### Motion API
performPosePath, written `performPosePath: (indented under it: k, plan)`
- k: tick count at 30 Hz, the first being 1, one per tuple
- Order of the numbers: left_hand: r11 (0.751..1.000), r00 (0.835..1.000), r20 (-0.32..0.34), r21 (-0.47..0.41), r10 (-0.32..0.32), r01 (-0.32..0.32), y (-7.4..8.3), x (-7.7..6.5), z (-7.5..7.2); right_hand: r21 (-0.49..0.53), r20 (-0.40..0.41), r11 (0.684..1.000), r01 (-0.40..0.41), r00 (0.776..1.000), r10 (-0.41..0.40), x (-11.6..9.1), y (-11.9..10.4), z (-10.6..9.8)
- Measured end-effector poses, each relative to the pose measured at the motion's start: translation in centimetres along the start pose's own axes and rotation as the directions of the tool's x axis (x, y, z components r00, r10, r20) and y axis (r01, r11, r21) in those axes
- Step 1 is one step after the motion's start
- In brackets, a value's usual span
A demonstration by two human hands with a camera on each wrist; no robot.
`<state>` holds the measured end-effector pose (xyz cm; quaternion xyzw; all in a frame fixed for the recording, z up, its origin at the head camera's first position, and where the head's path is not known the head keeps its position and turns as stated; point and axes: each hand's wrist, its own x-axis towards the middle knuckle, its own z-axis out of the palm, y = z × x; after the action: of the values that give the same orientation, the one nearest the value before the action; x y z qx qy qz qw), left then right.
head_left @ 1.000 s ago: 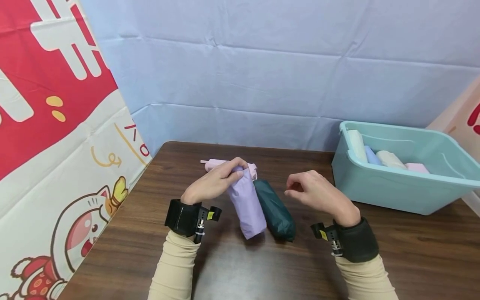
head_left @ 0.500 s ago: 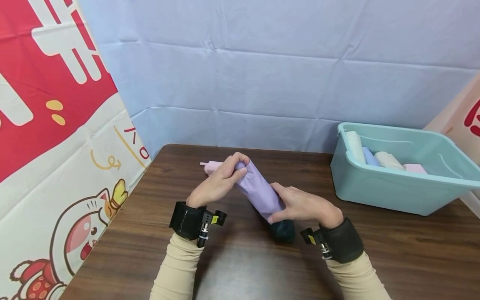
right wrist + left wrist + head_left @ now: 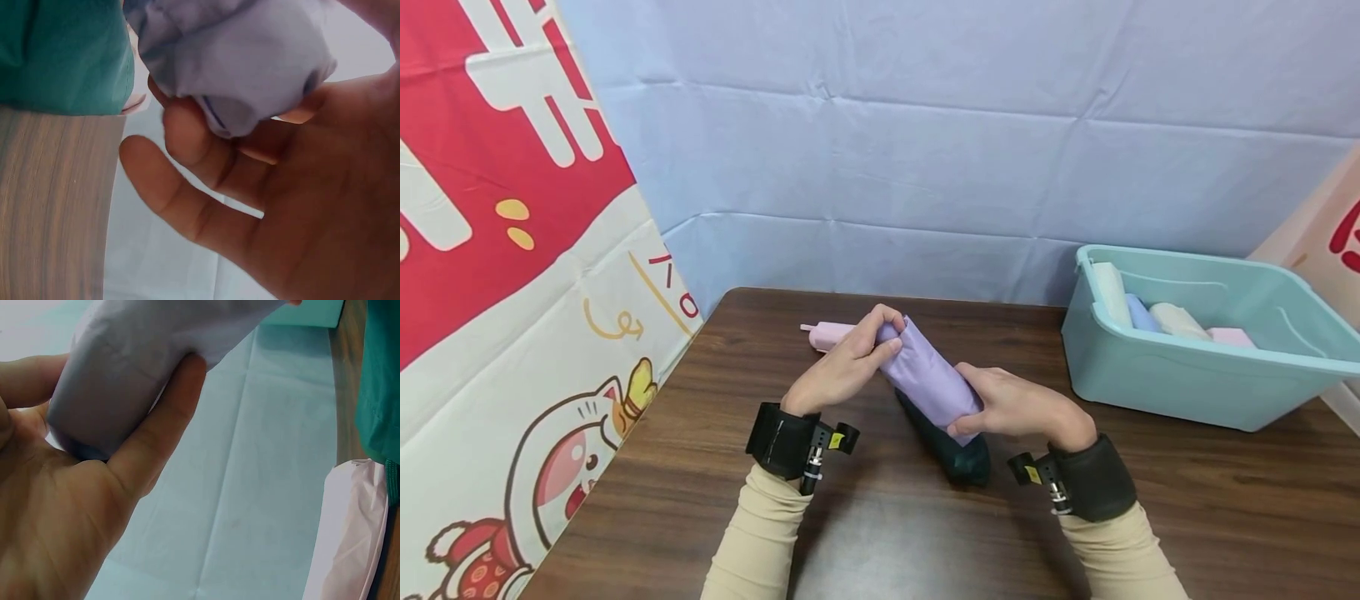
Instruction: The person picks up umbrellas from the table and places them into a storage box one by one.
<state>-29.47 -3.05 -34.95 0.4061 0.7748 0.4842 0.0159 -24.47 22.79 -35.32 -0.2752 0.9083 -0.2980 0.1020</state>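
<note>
A lavender folded umbrella (image 3: 928,379) is held slantwise above the table between both hands. My left hand (image 3: 850,362) grips its upper left end, with thumb and fingers on either side in the left wrist view. At the lower right end, my right hand (image 3: 1026,406) pinches the fabric between thumb and fingers; the right wrist view shows fingertips curled under that end (image 3: 237,69). Beneath lies a dark green folded umbrella (image 3: 961,463), partly covered by the lavender one. Behind my left hand a pale pink folded umbrella (image 3: 827,335) lies on the table, mostly hidden in the head view.
A light teal bin (image 3: 1180,379) stands at the right of the brown wooden table (image 3: 737,350). Inside it are white rolls (image 3: 1177,320), a blue item (image 3: 1141,315) and a pink one (image 3: 1231,337). Pale blue cloth (image 3: 925,167) hangs behind the table.
My right hand has come in from the right and taken hold of the lavender umbrella's lower end. That end has swung right, over the green umbrella.
</note>
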Motion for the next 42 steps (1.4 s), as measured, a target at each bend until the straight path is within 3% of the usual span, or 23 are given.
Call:
performPosePath:
  k: [5,9,12,16,21,32,37,42]
  plan:
    - [1.000,0.999,0.039,0.013,-0.022,0.022,0.3,-0.7,-0.7,-0.019,-0.012,0.999,-0.032,0.999,0.032,-0.5,-0.2,-0.1]
    - [0.999,0.997,0.067,0.010,-0.047,0.046,0.4,-1.4,-1.5,-0.062,-0.074,0.998,-0.021,0.997,0.016,-1.3,-0.4,-0.5]
    - [0.999,0.994,0.109,0.021,-0.031,0.028,0.3,-1.8,-2.0,-0.085,-0.112,0.996,-0.025,0.994,0.015,-1.9,-0.6,-0.7]
    - [0.989,0.985,0.170,0.143,0.005,-0.030,-0.1,-1.6,-1.8,-0.083,-0.121,0.996,-0.038,0.992,0.027,-2.1,-0.4,-1.0]
    - [0.948,0.979,0.205,0.312,-0.008,-0.058,-0.3,-1.5,-1.2,-0.107,-0.126,0.994,-0.037,0.992,0.023,-1.8,-0.3,-0.8]
    - [0.937,0.979,0.202,0.346,-0.023,-0.050,-0.1,-1.4,-0.9,-0.110,-0.103,0.994,-0.020,0.995,0.008,-1.8,-0.2,-1.1]
    - [0.934,0.984,0.179,0.355,-0.019,-0.047,0.0,-1.2,-0.7,-0.170,-0.146,0.986,0.000,0.989,-0.025,-1.9,-0.2,-1.5]
    - [0.903,0.994,0.101,0.429,-0.028,-0.018,0.2,-0.9,-0.8,-0.253,-0.226,0.967,0.007,0.972,-0.066,-2.3,0.1,-2.0]
